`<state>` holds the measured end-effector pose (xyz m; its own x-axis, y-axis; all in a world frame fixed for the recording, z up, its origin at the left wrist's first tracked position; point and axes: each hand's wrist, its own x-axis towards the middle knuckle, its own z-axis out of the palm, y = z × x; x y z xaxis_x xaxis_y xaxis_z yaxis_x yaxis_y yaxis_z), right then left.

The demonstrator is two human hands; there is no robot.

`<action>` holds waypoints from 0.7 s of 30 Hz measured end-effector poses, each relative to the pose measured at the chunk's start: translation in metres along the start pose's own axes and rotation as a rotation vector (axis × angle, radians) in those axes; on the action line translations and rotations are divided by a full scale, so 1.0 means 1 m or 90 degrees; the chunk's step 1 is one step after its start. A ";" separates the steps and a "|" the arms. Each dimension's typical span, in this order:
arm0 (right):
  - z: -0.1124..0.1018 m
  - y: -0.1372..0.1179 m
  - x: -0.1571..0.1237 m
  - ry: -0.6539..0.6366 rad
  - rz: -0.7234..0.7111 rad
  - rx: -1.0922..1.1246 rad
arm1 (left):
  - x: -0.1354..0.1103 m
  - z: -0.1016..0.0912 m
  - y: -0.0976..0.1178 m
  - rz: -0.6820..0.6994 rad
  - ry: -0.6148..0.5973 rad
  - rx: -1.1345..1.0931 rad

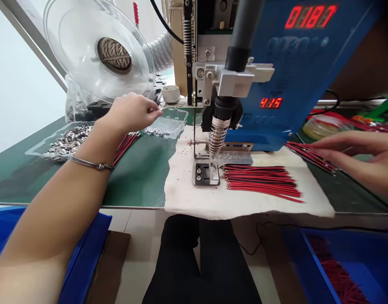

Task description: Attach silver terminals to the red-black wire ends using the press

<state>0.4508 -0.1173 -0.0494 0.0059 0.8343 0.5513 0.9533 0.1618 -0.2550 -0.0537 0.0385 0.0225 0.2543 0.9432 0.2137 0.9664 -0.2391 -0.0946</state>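
Note:
My left hand (135,112) is reached out over the left side of the bench, thumb and fingertips pressed together. Whatever is between them is too small to make out. Just beyond the fingertips lies a clear plastic tray (168,122) with small pieces in it. On the far right, the fingertips of my right hand (361,154) close on a small bunch of red and black wires (311,156) at the cloth's edge. A neat row of red and black wires (260,179) lies on the white cloth (194,202), beside the small metal fixture (199,174) under the machine head (219,126).
The blue machine (276,76) shows red digits. A clear reel (70,50) stands behind my left arm. Another clear tray (39,145) holds many metal parts, near more red wires (122,150). Blue bins (365,261) sit below the bench edge on both sides.

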 end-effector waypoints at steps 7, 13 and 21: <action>0.014 -0.008 0.026 -0.014 0.191 -0.169 | 0.009 0.012 -0.002 0.018 -0.092 0.029; 0.029 -0.014 0.031 -0.100 0.169 -0.253 | 0.002 -0.005 -0.010 0.012 -0.099 -0.054; 0.021 -0.055 -0.007 0.073 0.067 -0.207 | -0.002 -0.013 -0.022 -0.001 -0.204 -0.055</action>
<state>0.3920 -0.1211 -0.0563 0.1251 0.7696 0.6261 0.9918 -0.1129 -0.0594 -0.0755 0.0386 0.0370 0.2406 0.9650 -0.1042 0.9701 -0.2427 -0.0081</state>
